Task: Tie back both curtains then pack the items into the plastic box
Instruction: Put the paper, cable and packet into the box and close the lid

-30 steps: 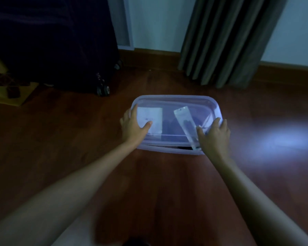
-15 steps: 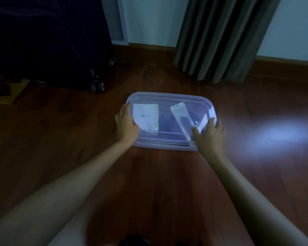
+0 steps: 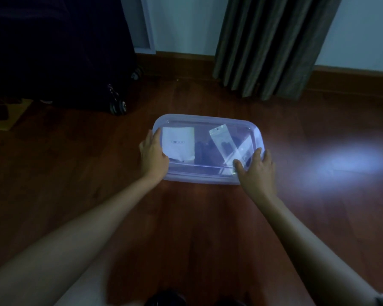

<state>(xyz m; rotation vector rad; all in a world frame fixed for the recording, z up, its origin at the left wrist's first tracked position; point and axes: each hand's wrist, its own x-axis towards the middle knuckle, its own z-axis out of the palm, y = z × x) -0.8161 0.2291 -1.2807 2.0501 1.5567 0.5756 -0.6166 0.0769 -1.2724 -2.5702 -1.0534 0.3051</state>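
Observation:
A translucent plastic box [image 3: 208,118] with its lid on lies on the wooden floor in front of me. Through the lid I see a white packet [image 3: 179,143], a clear zip bag [image 3: 222,142] and something dark [image 3: 202,151] between them. My left hand [image 3: 153,155] grips the box's left edge, thumb on the lid and fingers down the side. My right hand [image 3: 256,171] lies over the near right corner, thumb on the lid and fingers at the rim. A grey-green curtain [image 3: 265,47] hangs down to the floor behind the box.
A dark wheeled suitcase [image 3: 80,54] stands at the back left, its wheel [image 3: 119,107] close to the box's far left corner. A yellowish mat [image 3: 7,115] lies at the left edge. A bright patch of light [image 3: 341,160] falls on the floor to the right.
Both hands slid from lying flat on the lid to its edges: the left to the left side, the right to the near right corner. The view has tilted slightly.

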